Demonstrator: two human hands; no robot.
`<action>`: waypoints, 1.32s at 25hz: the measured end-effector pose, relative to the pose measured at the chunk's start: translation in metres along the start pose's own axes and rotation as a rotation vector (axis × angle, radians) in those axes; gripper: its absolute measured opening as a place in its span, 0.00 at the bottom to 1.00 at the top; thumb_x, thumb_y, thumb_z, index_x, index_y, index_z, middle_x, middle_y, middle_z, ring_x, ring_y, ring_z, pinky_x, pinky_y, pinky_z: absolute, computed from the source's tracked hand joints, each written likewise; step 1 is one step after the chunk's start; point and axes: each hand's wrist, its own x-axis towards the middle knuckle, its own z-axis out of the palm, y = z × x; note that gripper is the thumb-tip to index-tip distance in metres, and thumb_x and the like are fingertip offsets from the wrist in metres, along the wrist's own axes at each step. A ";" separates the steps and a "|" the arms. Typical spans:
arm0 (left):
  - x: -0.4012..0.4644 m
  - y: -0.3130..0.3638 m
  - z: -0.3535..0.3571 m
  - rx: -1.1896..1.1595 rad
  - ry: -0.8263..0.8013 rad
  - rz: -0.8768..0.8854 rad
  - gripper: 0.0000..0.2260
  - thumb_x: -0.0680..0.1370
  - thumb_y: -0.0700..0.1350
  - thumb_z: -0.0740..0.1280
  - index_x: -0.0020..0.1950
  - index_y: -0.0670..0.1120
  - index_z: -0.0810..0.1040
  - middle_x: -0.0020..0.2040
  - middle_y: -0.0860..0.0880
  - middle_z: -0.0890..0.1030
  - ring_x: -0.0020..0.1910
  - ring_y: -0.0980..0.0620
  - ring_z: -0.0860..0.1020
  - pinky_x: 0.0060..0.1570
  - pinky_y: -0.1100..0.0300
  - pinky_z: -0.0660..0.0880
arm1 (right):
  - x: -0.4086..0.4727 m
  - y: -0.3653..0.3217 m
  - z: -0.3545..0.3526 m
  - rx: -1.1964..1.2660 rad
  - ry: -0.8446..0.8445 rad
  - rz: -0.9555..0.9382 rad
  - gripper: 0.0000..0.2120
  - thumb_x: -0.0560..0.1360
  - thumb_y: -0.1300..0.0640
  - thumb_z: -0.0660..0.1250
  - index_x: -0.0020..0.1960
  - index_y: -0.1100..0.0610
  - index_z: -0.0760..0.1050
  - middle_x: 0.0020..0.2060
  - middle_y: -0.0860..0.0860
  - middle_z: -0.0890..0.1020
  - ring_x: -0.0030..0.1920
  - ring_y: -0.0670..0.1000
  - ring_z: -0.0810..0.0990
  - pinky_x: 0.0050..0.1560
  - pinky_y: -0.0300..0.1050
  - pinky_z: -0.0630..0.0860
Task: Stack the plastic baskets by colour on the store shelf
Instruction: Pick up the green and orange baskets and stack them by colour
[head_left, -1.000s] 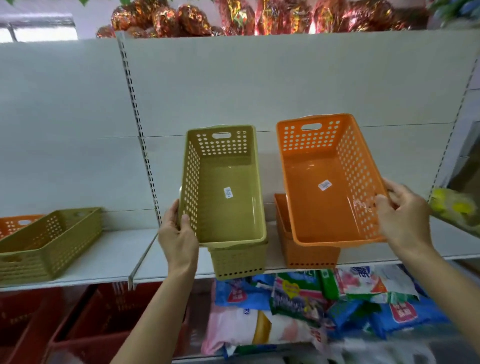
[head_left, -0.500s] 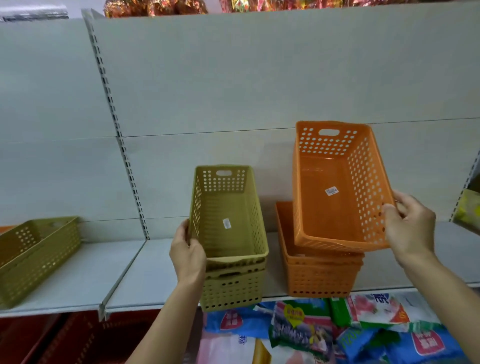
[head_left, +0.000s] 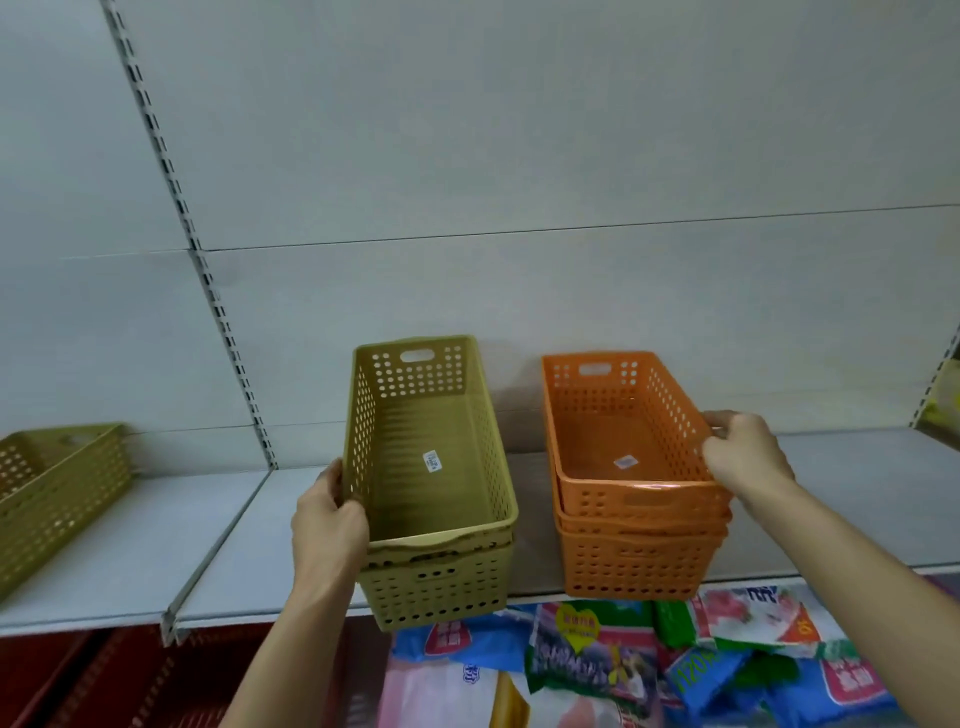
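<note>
An olive-green perforated basket (head_left: 431, 447) sits nested in another green basket (head_left: 436, 587) on the white shelf (head_left: 218, 561). My left hand (head_left: 327, 525) grips its left wall near the front corner. To the right, an orange basket (head_left: 618, 431) is nested in a stack of orange baskets (head_left: 639, 561). My right hand (head_left: 743, 457) pinches its right rim. Each top basket has a small white label on its floor.
Another green basket (head_left: 57, 493) stands at the far left of the shelf. Below the shelf lie colourful packets (head_left: 623, 660) and red crates (head_left: 104, 680). A slotted upright (head_left: 208, 291) runs up the white back panel. Something yellow-green (head_left: 945, 410) shows at the right edge.
Both held baskets came down from a raised, tilted pose and now sit level, nested in their matching stacks. The view has tilted downward and closer.
</note>
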 end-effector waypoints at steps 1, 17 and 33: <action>0.000 0.005 0.000 0.000 -0.014 -0.009 0.25 0.76 0.29 0.55 0.64 0.52 0.77 0.60 0.46 0.83 0.55 0.47 0.81 0.58 0.44 0.78 | 0.002 -0.001 0.001 -0.023 -0.024 0.002 0.18 0.73 0.54 0.63 0.63 0.51 0.77 0.55 0.56 0.83 0.54 0.62 0.80 0.56 0.57 0.77; -0.049 0.023 0.021 0.819 -0.131 1.004 0.14 0.80 0.54 0.58 0.50 0.53 0.83 0.38 0.57 0.83 0.36 0.56 0.81 0.36 0.60 0.71 | -0.085 0.011 0.031 -0.386 -0.052 -0.886 0.10 0.77 0.55 0.65 0.57 0.48 0.79 0.44 0.47 0.85 0.44 0.52 0.84 0.43 0.50 0.75; -0.131 -0.026 -0.049 0.799 -0.001 0.632 0.23 0.78 0.59 0.58 0.70 0.53 0.72 0.67 0.55 0.76 0.67 0.54 0.73 0.70 0.45 0.66 | -0.211 -0.028 0.078 -0.078 -0.145 -1.006 0.20 0.75 0.50 0.63 0.65 0.52 0.74 0.63 0.49 0.78 0.62 0.49 0.74 0.61 0.47 0.71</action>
